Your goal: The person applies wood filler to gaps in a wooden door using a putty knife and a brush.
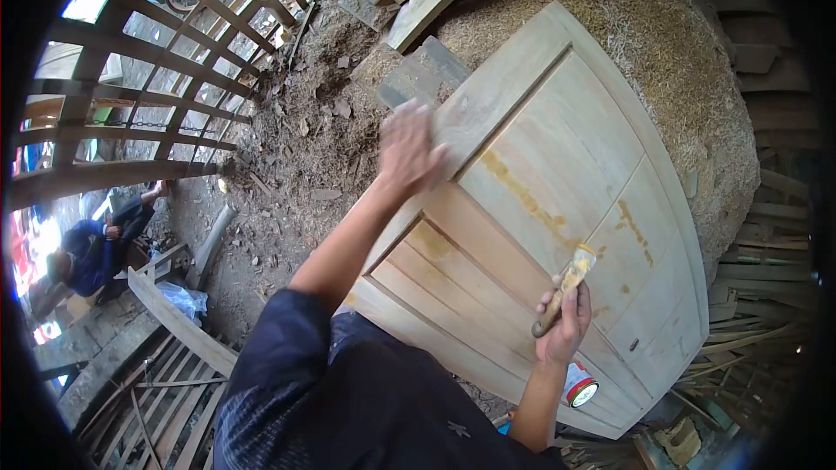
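the right hand (566,324) is closed around the handle of a putty knife (566,289), its blade smeared with yellow filler, over the door (575,135). a can (581,386) is near the right wrist. filler streaks (527,200) mark the panels. the left hand (409,148), blurred, thumb apart, is at the door's left edge. beyond lies sawdust (688,78); far left, a person (91,248) sits.
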`<act>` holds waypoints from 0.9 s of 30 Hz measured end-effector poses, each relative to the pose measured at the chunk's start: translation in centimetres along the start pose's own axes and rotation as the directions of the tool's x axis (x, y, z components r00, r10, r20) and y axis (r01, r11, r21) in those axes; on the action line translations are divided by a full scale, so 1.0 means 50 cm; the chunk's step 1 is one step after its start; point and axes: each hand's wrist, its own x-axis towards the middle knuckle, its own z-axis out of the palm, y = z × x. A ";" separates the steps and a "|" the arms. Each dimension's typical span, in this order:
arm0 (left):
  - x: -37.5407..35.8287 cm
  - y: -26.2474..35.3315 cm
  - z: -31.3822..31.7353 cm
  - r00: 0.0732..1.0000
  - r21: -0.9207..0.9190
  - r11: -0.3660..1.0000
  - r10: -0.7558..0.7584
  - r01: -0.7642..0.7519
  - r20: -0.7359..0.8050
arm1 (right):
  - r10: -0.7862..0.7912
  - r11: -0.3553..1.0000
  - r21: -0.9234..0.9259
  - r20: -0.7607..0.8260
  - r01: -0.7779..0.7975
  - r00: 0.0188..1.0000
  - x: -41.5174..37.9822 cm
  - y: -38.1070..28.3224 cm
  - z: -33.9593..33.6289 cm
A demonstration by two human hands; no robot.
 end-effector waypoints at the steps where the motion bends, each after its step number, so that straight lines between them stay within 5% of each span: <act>1: -0.058 -0.088 0.050 0.996 0.102 0.991 -0.083 0.087 -0.042 | -0.005 0.999 -0.034 0.069 0.007 0.998 0.020 -0.005 0.021; 4: -0.268 -0.282 -0.015 0.859 0.054 0.857 -0.511 0.512 -0.034 | -0.006 0.973 -0.223 0.225 0.057 0.974 0.097 -0.014 0.091; 6: -0.405 -0.394 -0.051 0.801 -0.050 0.813 -0.580 0.580 -0.149 | -0.017 0.927 -0.347 0.334 0.140 0.942 0.154 -0.017 0.142; 8: -0.541 -0.490 -0.036 0.642 -0.239 0.640 -0.762 0.730 -0.079 | -0.037 0.870 -0.435 0.415 0.234 0.909 0.216 0.000 0.176; 10: -0.655 -0.503 -0.014 0.546 -0.602 0.405 -0.836 0.688 0.061 | -0.044 0.800 -0.500 0.502 0.332 0.864 0.281 0.013 0.212; 12: -0.728 -0.491 0.014 0.461 -0.743 0.103 -0.837 0.661 0.294 | -0.063 0.525 -0.642 0.625 0.558 0.778 0.340 0.020 0.235; 13: -0.732 -0.438 0.008 0.411 -0.783 -0.098 -0.807 0.614 0.423 | -0.056 0.513 -0.653 0.622 0.557 0.781 0.369 0.026 0.249; 15: -0.755 -0.369 0.043 0.474 -0.812 -0.272 -0.699 0.517 0.536 | -0.032 0.215 -0.659 0.733 0.721 0.679 0.423 0.038 0.271; 16: -0.745 -0.316 0.041 0.488 -0.806 -0.370 -0.653 0.461 0.579 | -0.023 0.206 -0.665 0.730 0.718 0.683 0.450 0.052 0.279; 18: -0.761 -0.254 0.070 0.513 -0.802 -0.436 -0.616 0.410 0.597 | -0.057 0.149 -0.512 0.850 0.846 0.524 0.505 0.090 0.286; 21: -0.756 -0.209 0.080 0.579 -0.825 -0.426 -0.588 0.371 0.564 | -0.038 0.010 -0.456 0.889 0.890 0.456 0.547 0.113 0.313; 25: -0.749 -0.218 0.080 0.606 -0.868 -0.309 -0.624 0.388 0.493 | 0.013 -0.047 -0.543 0.839 0.839 0.544 0.546 0.088 0.343; 27: -0.742 -0.226 0.081 0.660 -0.886 -0.241 -0.596 0.396 0.457 | 0.302 -0.365 -0.566 0.679 0.739 0.669 0.508 0.012 0.388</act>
